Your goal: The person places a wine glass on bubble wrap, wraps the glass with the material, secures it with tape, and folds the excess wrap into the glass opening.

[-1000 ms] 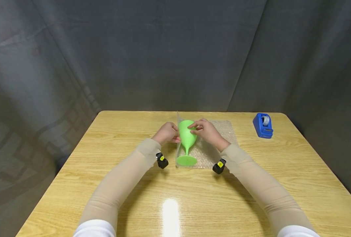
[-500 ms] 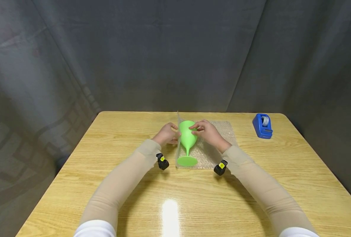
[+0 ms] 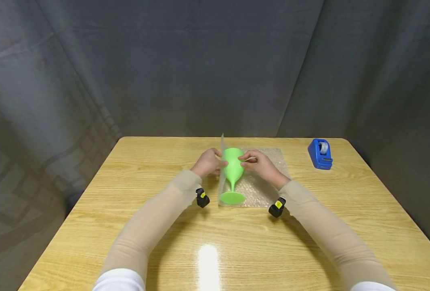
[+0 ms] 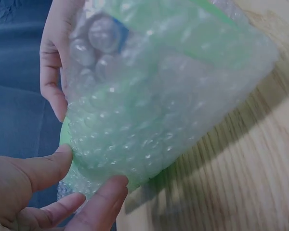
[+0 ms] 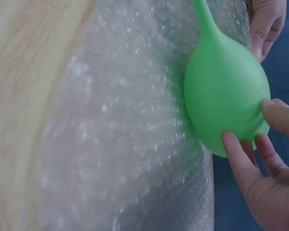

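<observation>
A light green plastic goblet [image 3: 233, 171] lies on its side on a sheet of bubble wrap [image 3: 277, 158], its foot toward me and its bowl away. My left hand [image 3: 207, 162] pinches the raised left flap of the sheet, thumb on the goblet's side. Through that flap the goblet shows blurred in the left wrist view, with fingers [image 4: 101, 204] against the wrap's outer face. My right hand [image 3: 263, 165] holds the bowl from the right. In the right wrist view, its thumb and fingertips touch the bowl [image 5: 226, 91] near the rim.
A blue tape dispenser [image 3: 320, 155] with a roll of clear tape stands at the table's back right. The wooden table [image 3: 164, 250] ends at a dark grey curtain [image 3: 200, 72] behind.
The goblet has shifted slightly right, and both hands have moved right with it. The left flap of bubble wrap has come up further and closer against the bowl.
</observation>
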A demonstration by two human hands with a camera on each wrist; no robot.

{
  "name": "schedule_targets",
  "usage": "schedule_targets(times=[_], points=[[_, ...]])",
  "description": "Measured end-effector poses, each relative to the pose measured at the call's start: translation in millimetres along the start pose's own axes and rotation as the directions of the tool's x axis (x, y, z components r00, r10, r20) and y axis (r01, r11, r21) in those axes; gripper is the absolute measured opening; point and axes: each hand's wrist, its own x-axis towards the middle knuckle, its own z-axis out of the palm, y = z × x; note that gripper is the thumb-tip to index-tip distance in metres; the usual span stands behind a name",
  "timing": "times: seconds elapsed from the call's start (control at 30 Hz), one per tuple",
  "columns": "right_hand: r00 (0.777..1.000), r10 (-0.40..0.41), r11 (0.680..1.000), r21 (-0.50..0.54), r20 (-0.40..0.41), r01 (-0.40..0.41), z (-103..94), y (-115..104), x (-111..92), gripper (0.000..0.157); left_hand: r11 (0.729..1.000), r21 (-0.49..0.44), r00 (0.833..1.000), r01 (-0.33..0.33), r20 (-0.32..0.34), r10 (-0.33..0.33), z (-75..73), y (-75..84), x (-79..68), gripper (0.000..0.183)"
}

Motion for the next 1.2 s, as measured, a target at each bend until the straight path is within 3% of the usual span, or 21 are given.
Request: schedule_targets(times=[0.2, 0.4, 0.53, 0.63, 0.7, 1.03, 1.2], points=[[1.0, -0.008, 0.998, 0.067, 0.015, 0.007, -6.0, 9, -3, 0.021, 0.988, 0.145, 0.999, -0.05, -0.003, 0.051, 3.3, 9.3, -5.6, 0.046], [1.0, 0.009, 0.996, 0.092, 0.017, -0.011, -5.9, 9, -3, 0.019, 0.977, 0.207, 0.998, -0.058, -0.013, 0.062, 4.7, 12.6, -5.9, 0.046], [0.998, -0.031, 0.998, -0.063, -0.051, 0.028, -2.3, 2, -3, 0.018, 0.971, 0.232, 0.998, -0.055, -0.02, 0.061, 5.9, 13.3, -5.2, 0.047], [0.99, -0.087, 0.968, -0.244, -0.112, 0.057, 0.5, -4, -2, 0.02, 0.967, 0.247, 0.998, -0.056, -0.02, 0.062, 6.3, 14.4, -5.3, 0.048], [0.987, -0.107, 0.95, -0.306, -0.123, 0.064, 1.3, -6, -1, 0.022, 0.967, 0.25, 0.998, -0.057, -0.018, 0.063, 6.3, 14.8, -5.0, 0.049], [0.993, -0.114, 0.925, -0.369, -0.039, 0.092, 1.6, -13, -1, 0.033, 0.967, 0.249, 0.998, -0.062, -0.008, 0.066, 6.8, 14.1, -2.9, 0.05], [0.994, -0.108, 0.925, -0.369, -0.016, 0.094, 1.5, -14, -3, 0.029, 0.964, 0.259, 0.998, -0.06, -0.013, 0.065, 7.1, 13.4, -2.2, 0.05]])
